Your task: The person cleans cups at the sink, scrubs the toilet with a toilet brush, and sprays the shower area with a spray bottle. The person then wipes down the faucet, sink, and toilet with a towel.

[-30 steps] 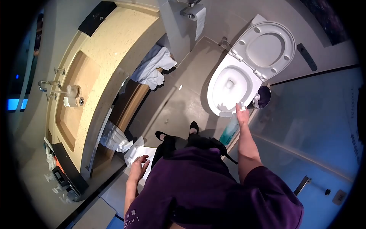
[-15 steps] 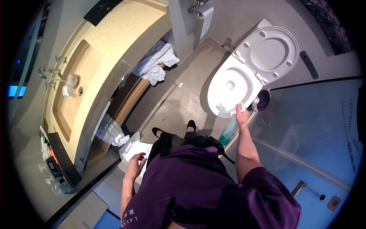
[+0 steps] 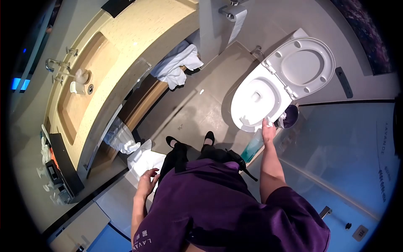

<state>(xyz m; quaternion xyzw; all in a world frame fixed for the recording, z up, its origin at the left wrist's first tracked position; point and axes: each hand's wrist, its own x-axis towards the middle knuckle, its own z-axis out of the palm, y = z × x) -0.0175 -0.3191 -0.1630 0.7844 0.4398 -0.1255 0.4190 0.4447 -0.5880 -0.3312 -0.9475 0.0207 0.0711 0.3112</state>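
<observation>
My right hand [image 3: 269,132] is wrapped round the top of a spray bottle [image 3: 252,148], a translucent bottle with teal liquid in its lower part. The bottle is beside the front rim of the white toilet [image 3: 240,101], whose seat and lid are raised. Part of the spray head is covered by my fingers. Low on the left, my left hand [image 3: 147,182] hangs with loosely curled fingers apart and nothing in it. Below that hand lies a white cloth [image 3: 145,161] on the floor.
A stone counter [image 3: 138,35] with a sink [image 3: 69,119] curves along the left. Crumpled white towels [image 3: 178,63] fill the shelf beneath it. A small bin [image 3: 291,116] stands beside the toilet, near the glass partition [image 3: 336,138]. A toilet roll [image 3: 238,23] hangs on the wall.
The view has shifted slightly, so the toilet appears a little farther right. My right hand still grips the spray bottle near the rim; my left hand stays loosely curled.
</observation>
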